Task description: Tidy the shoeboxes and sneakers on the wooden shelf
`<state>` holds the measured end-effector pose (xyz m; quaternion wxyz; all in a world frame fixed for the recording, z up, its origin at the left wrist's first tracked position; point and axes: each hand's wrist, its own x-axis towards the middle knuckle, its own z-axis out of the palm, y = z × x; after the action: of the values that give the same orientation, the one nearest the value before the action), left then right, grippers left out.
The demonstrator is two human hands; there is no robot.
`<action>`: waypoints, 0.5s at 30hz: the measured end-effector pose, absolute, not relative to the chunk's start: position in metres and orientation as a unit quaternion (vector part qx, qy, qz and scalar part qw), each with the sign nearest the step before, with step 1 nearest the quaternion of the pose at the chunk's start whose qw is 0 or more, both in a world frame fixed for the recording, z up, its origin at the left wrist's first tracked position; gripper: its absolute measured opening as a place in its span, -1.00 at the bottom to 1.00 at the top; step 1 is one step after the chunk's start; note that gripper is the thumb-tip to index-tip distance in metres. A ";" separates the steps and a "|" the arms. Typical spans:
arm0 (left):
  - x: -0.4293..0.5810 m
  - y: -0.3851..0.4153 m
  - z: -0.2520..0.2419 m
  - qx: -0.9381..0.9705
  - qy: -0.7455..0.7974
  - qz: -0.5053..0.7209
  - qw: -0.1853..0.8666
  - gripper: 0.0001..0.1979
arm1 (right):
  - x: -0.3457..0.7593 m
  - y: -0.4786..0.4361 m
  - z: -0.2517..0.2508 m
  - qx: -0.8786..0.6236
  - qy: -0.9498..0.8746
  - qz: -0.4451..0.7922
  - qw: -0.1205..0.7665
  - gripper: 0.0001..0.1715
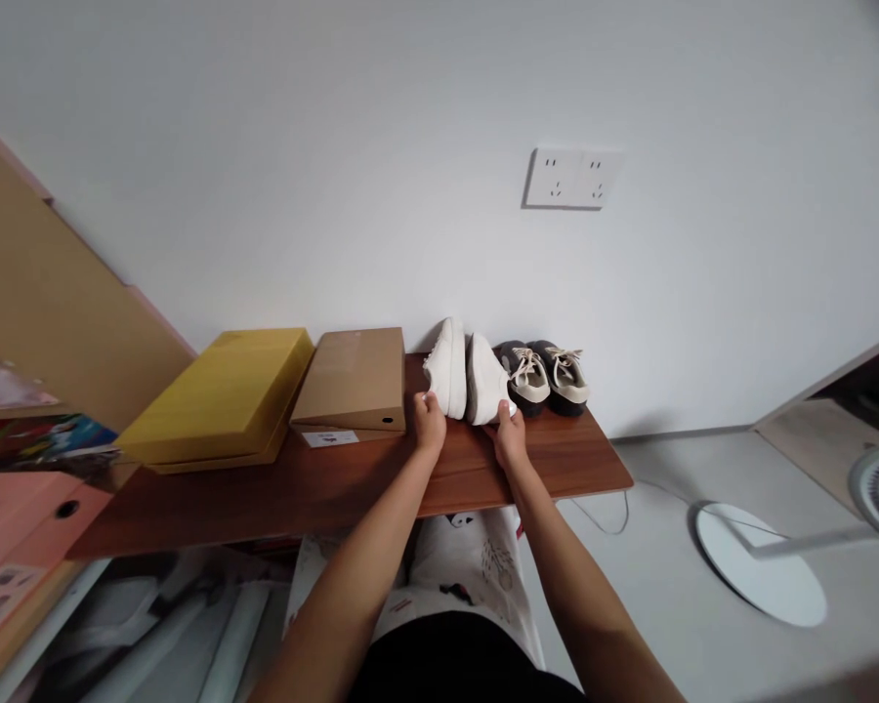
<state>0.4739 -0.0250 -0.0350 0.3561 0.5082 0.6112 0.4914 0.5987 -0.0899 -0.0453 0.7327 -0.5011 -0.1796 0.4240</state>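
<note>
Two white shoes are side by side above the brown wooden shelf (322,498), both tilted with their soles turned toward each other. My left hand (430,422) grips the left white shoe (446,369) at its near end. The near end of the right white shoe (487,381) is in my right hand (509,434), thumb on top. Whether the shoes touch the shelf I cannot tell. Just right of them stands a pair of dark sneakers (567,376) with cream laces. A brown shoebox (355,376) lies to the left of the white shoes.
A yellow box (224,395) lies at the shelf's left part. Lower left is a pink box (25,547). A wall socket (572,179) is above the shoes. On the floor at right stands a fan with a round white base (766,571); a thin cable runs near the shelf.
</note>
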 end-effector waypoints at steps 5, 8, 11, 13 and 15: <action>0.471 -0.020 -0.036 0.493 0.643 0.471 0.349 -0.86 | 0.606 -0.102 -0.046 -0.581 -0.229 0.424 0.656 -0.56; 0.468 -0.022 -0.030 0.505 0.643 0.454 0.353 -0.82 | 0.611 -0.115 -0.044 -0.668 -0.278 0.374 0.580 -0.44; 0.465 -0.034 -0.025 0.505 0.646 0.466 0.333 -0.75 | 0.624 -0.129 -0.041 -0.704 -0.322 0.314 0.550 -0.34; 0.467 -0.050 -0.023 0.528 0.625 0.497 0.290 -0.60 | 0.641 -0.137 -0.039 -0.713 -0.345 0.237 0.563 -0.36; 0.478 -0.071 -0.020 0.584 0.569 0.521 0.251 -0.46 | 0.666 -0.139 -0.036 -0.729 -0.363 0.113 0.569 -0.43</action>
<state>0.4783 -0.0705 -0.0202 0.2509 0.5843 0.5689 0.5215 0.6660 -0.1395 -0.0361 0.5688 -0.7291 -0.3633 0.1132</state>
